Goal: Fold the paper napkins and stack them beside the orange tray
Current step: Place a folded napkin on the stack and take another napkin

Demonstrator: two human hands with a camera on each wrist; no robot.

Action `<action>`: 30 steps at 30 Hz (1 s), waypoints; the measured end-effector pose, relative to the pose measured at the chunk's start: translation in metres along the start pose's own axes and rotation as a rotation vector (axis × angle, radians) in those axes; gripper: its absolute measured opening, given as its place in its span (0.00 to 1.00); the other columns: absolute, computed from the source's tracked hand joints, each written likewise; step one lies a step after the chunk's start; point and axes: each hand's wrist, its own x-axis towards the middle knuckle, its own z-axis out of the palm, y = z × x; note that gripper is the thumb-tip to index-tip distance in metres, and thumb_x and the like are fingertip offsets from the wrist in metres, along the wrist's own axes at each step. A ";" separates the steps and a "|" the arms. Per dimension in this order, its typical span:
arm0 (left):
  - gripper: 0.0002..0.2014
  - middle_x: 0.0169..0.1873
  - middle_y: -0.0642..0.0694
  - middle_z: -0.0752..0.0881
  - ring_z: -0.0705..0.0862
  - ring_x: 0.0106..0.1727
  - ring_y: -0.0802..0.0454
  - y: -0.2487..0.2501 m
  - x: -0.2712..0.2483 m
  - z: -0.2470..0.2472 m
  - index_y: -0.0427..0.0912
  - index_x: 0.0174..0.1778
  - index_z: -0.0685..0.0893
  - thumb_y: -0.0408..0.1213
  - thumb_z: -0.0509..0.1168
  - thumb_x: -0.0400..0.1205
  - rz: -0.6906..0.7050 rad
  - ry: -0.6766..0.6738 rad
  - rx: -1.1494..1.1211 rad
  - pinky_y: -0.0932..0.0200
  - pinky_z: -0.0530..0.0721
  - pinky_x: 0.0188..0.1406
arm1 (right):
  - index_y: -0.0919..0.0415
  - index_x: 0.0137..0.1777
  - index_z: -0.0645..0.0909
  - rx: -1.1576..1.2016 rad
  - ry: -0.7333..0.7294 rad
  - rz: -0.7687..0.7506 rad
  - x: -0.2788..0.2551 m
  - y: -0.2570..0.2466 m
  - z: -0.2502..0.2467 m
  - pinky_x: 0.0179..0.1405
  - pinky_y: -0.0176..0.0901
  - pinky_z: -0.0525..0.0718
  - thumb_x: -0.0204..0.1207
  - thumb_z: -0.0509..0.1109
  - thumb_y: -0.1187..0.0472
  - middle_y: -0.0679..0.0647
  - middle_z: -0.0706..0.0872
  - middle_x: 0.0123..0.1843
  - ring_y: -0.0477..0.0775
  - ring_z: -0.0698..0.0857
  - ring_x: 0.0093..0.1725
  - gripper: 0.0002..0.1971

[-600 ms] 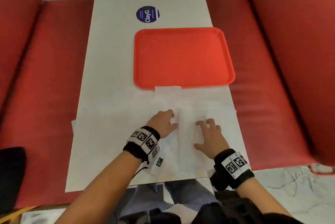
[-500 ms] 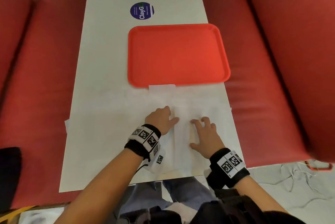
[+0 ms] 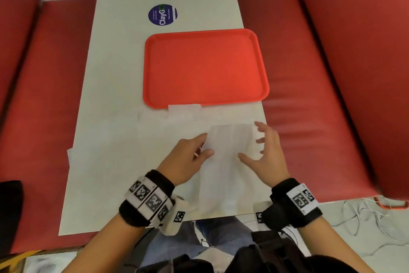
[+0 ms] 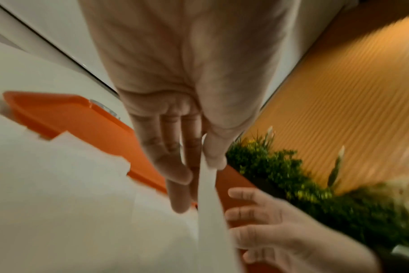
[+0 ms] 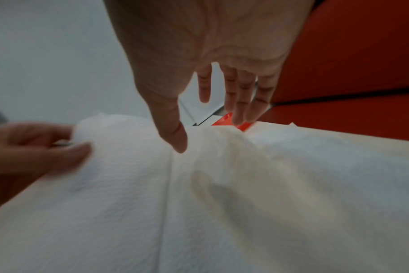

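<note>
On the white table (image 3: 124,73) lies the bare orange tray (image 3: 205,67). Just in front of it a white paper napkin (image 3: 230,146) lies lengthwise towards me. My left hand (image 3: 208,144) pinches the napkin's left edge between thumb and fingers and lifts it; the left wrist view shows that hand (image 4: 199,175) gripping the raised sheet (image 4: 210,212). My right hand (image 3: 254,142) hovers with spread fingers over the napkin's right side, holding nothing. In the right wrist view its fingers (image 5: 238,110) hang above the rumpled napkin (image 5: 222,194). A small folded napkin (image 3: 184,110) rests against the tray's near rim.
More white napkins lie spread over the near table, one corner (image 3: 69,155) hanging over the left edge. A round blue sticker (image 3: 162,15) sits beyond the tray. Red bench seats (image 3: 44,95) flank the table. A green plant (image 4: 292,175) shows in the left wrist view.
Both hands were pressing flat along the napkin's crease. Now the left hand has pinched and raised the left edge, and the right hand has lifted off and shifted right with its fingers spread.
</note>
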 end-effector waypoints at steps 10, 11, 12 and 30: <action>0.08 0.39 0.42 0.91 0.90 0.39 0.42 -0.036 -0.038 -0.059 0.47 0.61 0.79 0.39 0.61 0.87 -0.248 0.305 -0.387 0.47 0.88 0.36 | 0.60 0.62 0.83 0.562 -0.195 0.199 0.000 -0.040 0.036 0.50 0.50 0.90 0.73 0.77 0.67 0.53 0.93 0.51 0.53 0.92 0.50 0.17; 0.06 0.34 0.39 0.88 0.88 0.33 0.41 -0.042 -0.042 -0.062 0.43 0.56 0.78 0.39 0.63 0.87 -0.294 0.334 -0.407 0.46 0.89 0.34 | 0.62 0.57 0.85 0.591 -0.169 0.203 0.000 -0.045 0.041 0.47 0.50 0.90 0.74 0.76 0.68 0.53 0.93 0.49 0.54 0.92 0.48 0.12; 0.06 0.29 0.39 0.85 0.86 0.28 0.42 -0.044 -0.046 -0.063 0.40 0.52 0.77 0.38 0.64 0.85 -0.337 0.364 -0.443 0.48 0.89 0.32 | 0.63 0.54 0.87 0.595 -0.148 0.201 0.001 -0.051 0.048 0.45 0.49 0.89 0.74 0.76 0.69 0.51 0.94 0.47 0.53 0.92 0.46 0.09; 0.18 0.80 0.55 0.63 0.70 0.79 0.53 -0.083 -0.090 -0.136 0.72 0.68 0.78 0.56 0.52 0.85 -0.017 0.296 -0.648 0.44 0.82 0.67 | 0.55 0.61 0.83 0.582 -0.327 0.009 -0.001 -0.183 0.166 0.46 0.37 0.86 0.79 0.71 0.67 0.46 0.91 0.53 0.45 0.90 0.52 0.13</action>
